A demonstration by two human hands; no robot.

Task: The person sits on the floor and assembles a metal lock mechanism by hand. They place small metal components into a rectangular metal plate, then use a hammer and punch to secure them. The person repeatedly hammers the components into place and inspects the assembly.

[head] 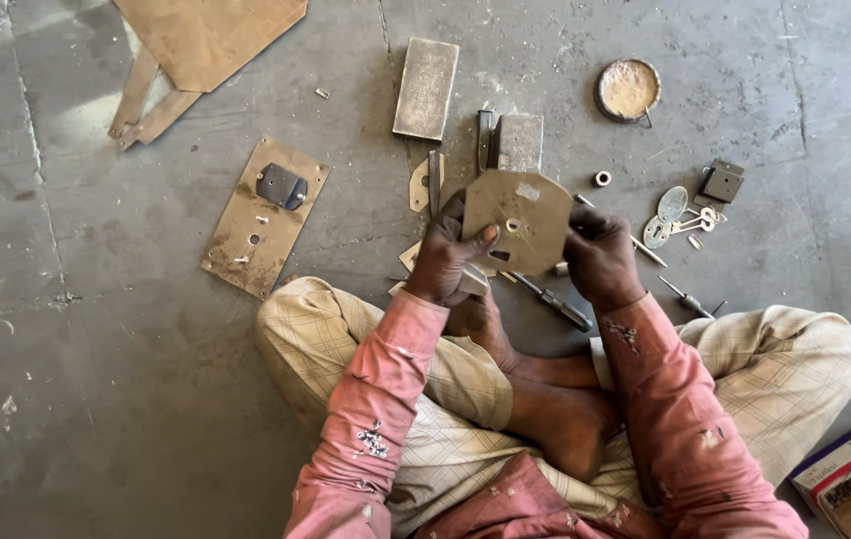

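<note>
I see my left hand [450, 255] and right hand [595, 255] both gripping brass lock plate [517, 220], flat face toward me, long axis across, above concrete floor [96, 349], keys [680, 220] nearby

- A metal workshop, with the work done sitting on a bare concrete floor [96, 379].
- Cut metal plates [264, 215] and offcuts [201, 40] lie about.
- Screwdrivers [557, 303], keys [690, 222] and small lock parts [721, 183] are scattered nearby.
</note>
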